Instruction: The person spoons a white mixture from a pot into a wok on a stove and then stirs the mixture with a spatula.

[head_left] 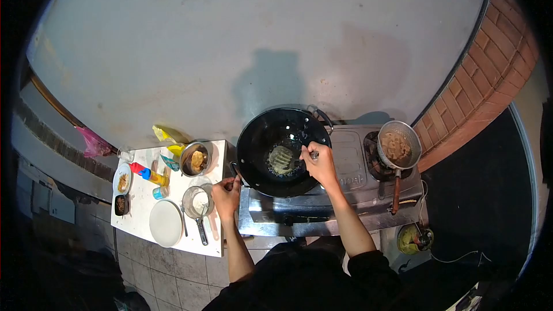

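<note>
A black wok sits on the stove in front of me. In its bottom, a pale greenish, ridged piece of food lies in bubbling oil. My left hand is closed at the wok's left side, its fingers on the loop handle there. Over the wok's right part, my right hand is closed, with a small dark, shiny bit showing at the fingers. What it grips is mostly hidden, though it may be a utensil's handle. Left of my left hand is a saucepan with white powder and a spoon.
A white table on the left bears a white plate, a metal bowl with browned food, sauce bottles and small dishes. Right of the wok, a pan of food sits on the second burner, handle toward me.
</note>
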A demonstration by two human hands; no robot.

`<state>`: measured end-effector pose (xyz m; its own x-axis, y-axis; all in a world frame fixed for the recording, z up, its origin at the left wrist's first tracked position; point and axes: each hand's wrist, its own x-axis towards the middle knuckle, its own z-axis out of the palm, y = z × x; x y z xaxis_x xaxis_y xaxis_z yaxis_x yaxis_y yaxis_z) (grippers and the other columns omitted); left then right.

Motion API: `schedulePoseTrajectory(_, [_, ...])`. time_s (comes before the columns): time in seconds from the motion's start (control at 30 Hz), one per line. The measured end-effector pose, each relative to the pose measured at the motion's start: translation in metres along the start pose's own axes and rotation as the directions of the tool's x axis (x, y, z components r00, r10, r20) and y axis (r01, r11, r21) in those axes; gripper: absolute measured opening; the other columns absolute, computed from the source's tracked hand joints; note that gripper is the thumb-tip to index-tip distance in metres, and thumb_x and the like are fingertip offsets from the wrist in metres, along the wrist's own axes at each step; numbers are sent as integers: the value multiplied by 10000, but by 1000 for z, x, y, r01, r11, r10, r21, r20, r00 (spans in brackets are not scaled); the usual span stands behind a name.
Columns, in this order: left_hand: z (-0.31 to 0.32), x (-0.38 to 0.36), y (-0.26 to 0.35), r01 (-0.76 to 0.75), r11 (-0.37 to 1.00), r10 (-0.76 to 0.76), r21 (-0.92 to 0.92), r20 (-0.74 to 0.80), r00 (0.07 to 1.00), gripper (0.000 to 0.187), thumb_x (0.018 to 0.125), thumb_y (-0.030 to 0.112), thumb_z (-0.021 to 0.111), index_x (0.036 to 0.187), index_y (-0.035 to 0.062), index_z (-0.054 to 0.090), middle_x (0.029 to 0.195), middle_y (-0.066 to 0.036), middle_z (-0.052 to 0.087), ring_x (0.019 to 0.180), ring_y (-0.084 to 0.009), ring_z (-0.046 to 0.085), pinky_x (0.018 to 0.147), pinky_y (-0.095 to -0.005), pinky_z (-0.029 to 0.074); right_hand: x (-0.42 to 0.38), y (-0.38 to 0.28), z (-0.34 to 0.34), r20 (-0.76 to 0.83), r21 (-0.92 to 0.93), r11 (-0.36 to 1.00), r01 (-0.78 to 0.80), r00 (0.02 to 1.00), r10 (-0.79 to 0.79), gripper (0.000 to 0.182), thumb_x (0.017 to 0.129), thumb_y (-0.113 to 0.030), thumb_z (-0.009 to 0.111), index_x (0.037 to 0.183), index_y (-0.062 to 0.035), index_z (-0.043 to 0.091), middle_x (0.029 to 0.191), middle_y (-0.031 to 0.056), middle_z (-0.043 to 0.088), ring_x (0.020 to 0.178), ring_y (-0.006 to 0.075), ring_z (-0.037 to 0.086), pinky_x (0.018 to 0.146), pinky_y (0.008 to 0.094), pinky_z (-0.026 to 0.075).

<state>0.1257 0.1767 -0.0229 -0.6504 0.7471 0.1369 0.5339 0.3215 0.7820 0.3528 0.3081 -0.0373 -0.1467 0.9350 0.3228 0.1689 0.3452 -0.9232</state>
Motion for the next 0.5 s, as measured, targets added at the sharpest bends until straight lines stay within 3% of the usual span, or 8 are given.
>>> schedulePoseTrajectory(0.27, [-4, 1, -8, -17, 999, 17, -33, -12, 1000, 215, 812, 165, 706, 828, -49, 695, 565, -86, 612, 506, -95, 537, 511, -262, 433, 11, -19, -7, 1, -68, 998, -20, 1000, 20, 250, 810, -63, 664, 634, 24, 509, 518, 178, 510, 437, 205, 540, 455, 326, 387])
schedulePoseTrajectory(0.37, [-3, 1, -8, -28, 997, 26, -66, -26, 999, 217, 814, 163, 704, 824, -53, 693, 558, -78, 604, 495, -92, 518, 500, -259, 422, 19, -31, -9, 0, -104, 988, 110, 994, -111, 237, 802, -80, 676, 653, 29, 528, 537, 193, 499, 444, 262, 532, 464, 337, 389])
schedulePoseTrajectory(0.43, [-7, 0, -3, -13, 1000, 13, -25, -13, 1000, 215, 820, 157, 699, 819, -57, 689, 557, -66, 598, 495, -85, 511, 493, -251, 415, 22, -46, -16, 4, -236, 957, 167, 985, -171, 249, 840, -109, 662, 670, 34, 550, 523, 110, 543, 476, 99, 514, 463, 289, 386])
schedulePoseTrajectory(0.5, [-6, 2, -5, 23, 998, -23, -65, -8, 1000, 214, 819, 155, 700, 819, -59, 687, 557, -63, 597, 497, -81, 510, 492, -248, 413, 22, -50, -24, 12, -272, 954, 122, 992, -124, 244, 839, -119, 663, 693, 40, 550, 553, 176, 521, 480, 112, 470, 480, 301, 389])
